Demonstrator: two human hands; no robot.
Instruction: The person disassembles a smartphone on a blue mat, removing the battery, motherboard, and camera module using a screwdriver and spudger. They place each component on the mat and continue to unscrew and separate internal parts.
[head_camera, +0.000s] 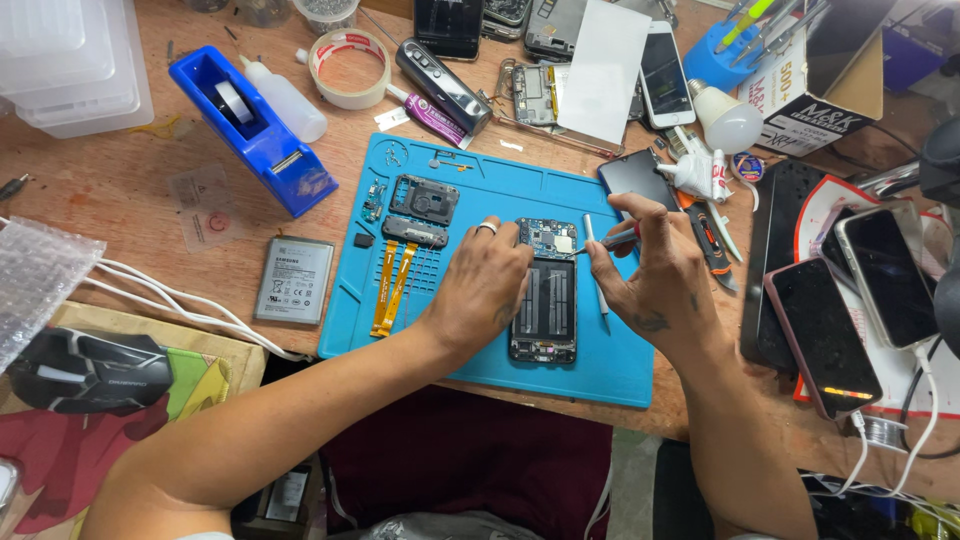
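An opened smartphone (544, 300), its back cover off and its circuit board bare at the top end, lies on a blue repair mat (480, 170) on the wooden bench (120, 190); every place below is told from that phone. The left hand (484, 285), a ring on one finger, rests curled over the phone's left edge and steadies it, fingertips touching the frame near the board; the right hand (655, 275), just right of the phone, is closed around a thin red-handled tool (610, 240), whose tip reaches left to the board at the phone's top end; whether the tip touches the board I cannot tell. A slim white stick (597, 275) lies on the mat just right of the phone, partly under the right hand. Left of the phone, on the mat, lie two orange flex cables (392, 290) side by side, with a dark camera frame piece (424, 198) above them. Further left, off the mat, a grey phone battery (293, 280) lies flat on the bench; beyond it up-left stands a blue tape dispenser (250, 130), and a roll of masking tape (350, 68) lies above the mat. Well right of the phone, two whole smartphones (822, 335) lie screen-up; a white light bulb (728, 122) lies up-right.
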